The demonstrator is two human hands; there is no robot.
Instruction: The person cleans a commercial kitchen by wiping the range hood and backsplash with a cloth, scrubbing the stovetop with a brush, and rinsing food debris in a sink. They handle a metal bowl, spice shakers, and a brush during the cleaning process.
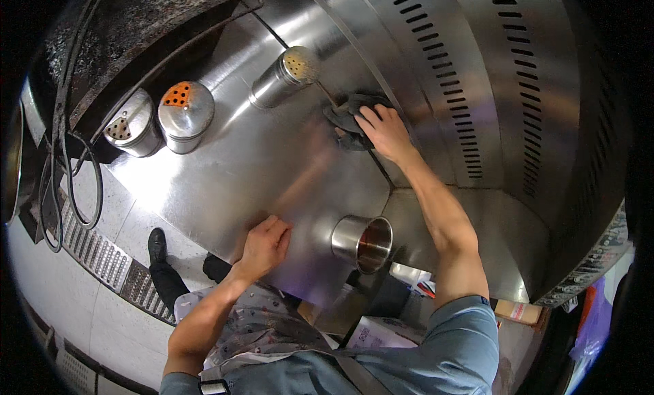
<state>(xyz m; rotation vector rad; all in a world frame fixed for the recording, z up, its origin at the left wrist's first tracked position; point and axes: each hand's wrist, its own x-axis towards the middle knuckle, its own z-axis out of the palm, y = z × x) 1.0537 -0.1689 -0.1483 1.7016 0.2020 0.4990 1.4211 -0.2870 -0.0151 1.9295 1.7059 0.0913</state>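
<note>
My right hand (386, 131) presses a dark cloth (352, 111) onto the back edge of a stainless steel counter (230, 190), where it meets the steel back wall. My left hand (265, 247) rests by the counter's front edge with its fingers curled and nothing visible in them. Right of it a steel cup (352, 239) with a reddish-brown inside stands on the counter. Left of the cloth is a steel shaker (278, 83) with a yellowish perforated top. Farther left stand a shaker with an orange-filled opening (186, 119) and another shaker (135, 129) with brown holes.
The slotted steel back wall (439, 88) rises behind the counter. At the left are a blackened cooking surface (127, 27) and hanging wire loops (64, 139). A white printed box (383, 333) lies below the counter, and a metal floor grate (97, 247) crosses the tiles.
</note>
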